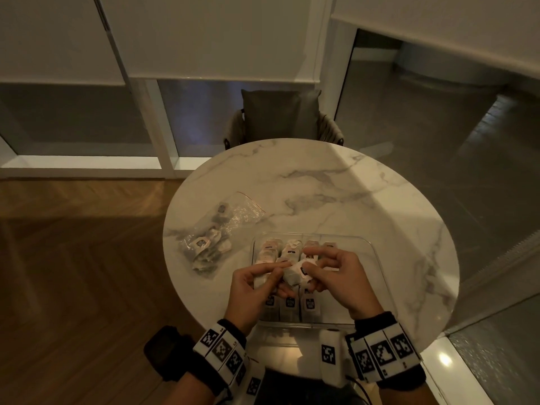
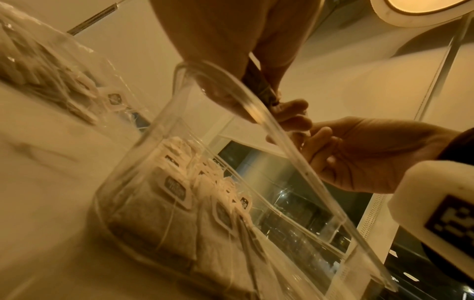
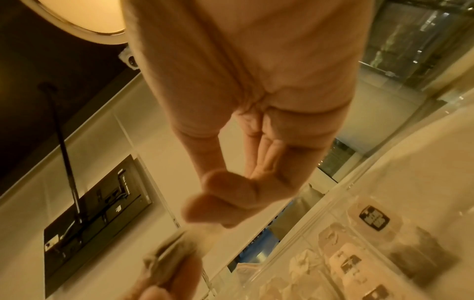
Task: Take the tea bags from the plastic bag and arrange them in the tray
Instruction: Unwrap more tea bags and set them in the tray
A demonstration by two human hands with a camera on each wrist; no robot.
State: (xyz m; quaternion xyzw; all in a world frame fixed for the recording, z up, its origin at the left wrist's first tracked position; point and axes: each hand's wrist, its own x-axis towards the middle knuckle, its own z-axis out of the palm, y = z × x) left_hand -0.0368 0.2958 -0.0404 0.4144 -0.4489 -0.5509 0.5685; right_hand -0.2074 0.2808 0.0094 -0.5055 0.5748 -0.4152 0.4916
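Both hands hold one white tea bag [image 1: 293,274] just above the clear tray [image 1: 362,244]. My left hand [image 1: 277,273] pinches its left side. My right hand [image 1: 314,266] pinches the right side by the tag, index finger stretched out. Rows of tea bags [image 1: 309,305] fill the tray's left and near part. The clear plastic bag [image 1: 216,232] lies to the left with more tea bags inside. In the left wrist view the held tea bag [image 2: 259,85] hangs over the tray rim [image 2: 282,138]. The right wrist view shows the right hand's curled fingers [image 3: 231,192] over the blurred tea bag [image 3: 166,257].
The round marble table [image 1: 321,185] has bare surface beyond and right of the tray. A grey chair [image 1: 280,118] stands at its far edge. Wooden floor lies to the left, and the table edge is close to my wrists.
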